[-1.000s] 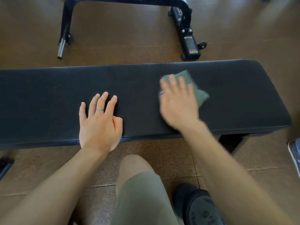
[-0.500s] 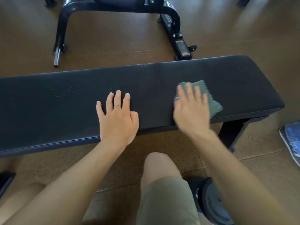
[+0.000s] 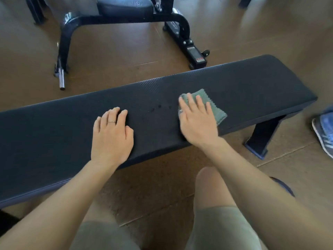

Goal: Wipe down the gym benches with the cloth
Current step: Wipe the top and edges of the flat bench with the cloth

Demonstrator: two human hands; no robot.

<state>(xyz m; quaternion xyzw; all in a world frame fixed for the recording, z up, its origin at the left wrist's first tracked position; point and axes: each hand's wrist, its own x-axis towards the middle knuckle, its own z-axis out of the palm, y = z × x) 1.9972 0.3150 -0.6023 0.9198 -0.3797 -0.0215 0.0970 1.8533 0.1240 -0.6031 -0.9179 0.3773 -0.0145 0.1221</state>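
A long black padded gym bench (image 3: 252,87) runs across the view, tilted up to the right. A small green cloth (image 3: 214,105) lies on its right half. My right hand (image 3: 197,120) presses flat on the cloth with straight fingers, covering most of it. My left hand (image 3: 110,136) rests on the pad left of centre, a ring on one finger, fingertips slightly bent against the surface. A few dark wet spots (image 3: 159,107) mark the pad between my hands.
Behind the bench stands a black metal machine frame (image 3: 182,20) with a padded seat (image 3: 126,6) and a chrome peg (image 3: 61,80). A blue shoe (image 3: 324,130) sits at the right edge. The bench leg (image 3: 261,139) stands on brown floor. My knees are below.
My right hand has slid the cloth leftward along the pad, toward the bench's middle. My left hand stays planted, its fingertips now a little more bent. The camera has shifted.
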